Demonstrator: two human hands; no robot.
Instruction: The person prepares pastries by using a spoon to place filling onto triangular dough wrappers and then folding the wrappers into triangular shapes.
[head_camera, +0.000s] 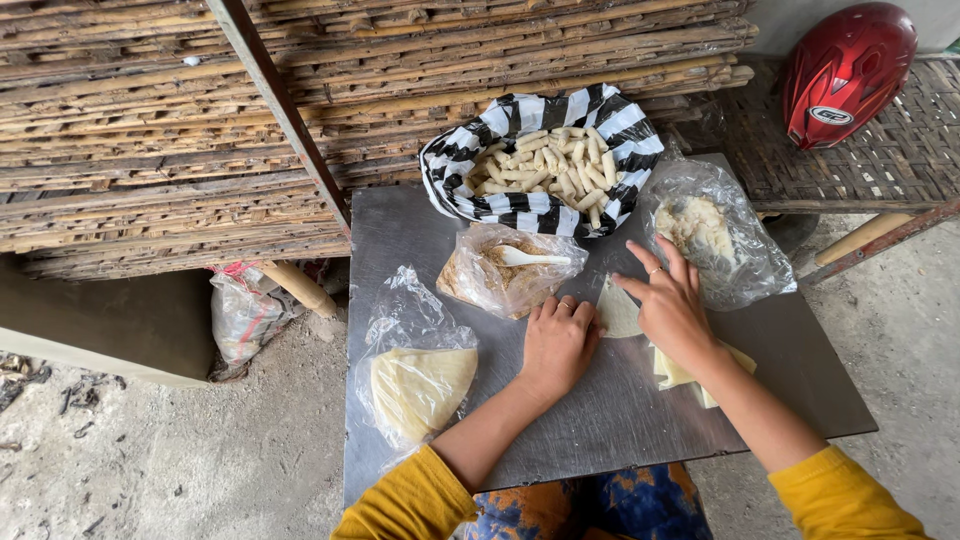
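On the metal counter (420, 240), a pale wrapper (617, 310) is pressed flat by the spread right hand (668, 300) and the curled left hand (558, 340).

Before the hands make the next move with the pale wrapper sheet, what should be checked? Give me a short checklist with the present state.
1. Wrapper sheet lies flat on the metal table: ok.
2. Left hand rests beside the sheet: ok.
3. Right hand has its fingers on the sheet: ok.
4. Filling bag open, white spoon inside: ok.
5. Spare wrappers under the right wrist: ok.
6. Filling already on the sheet: cannot tell.
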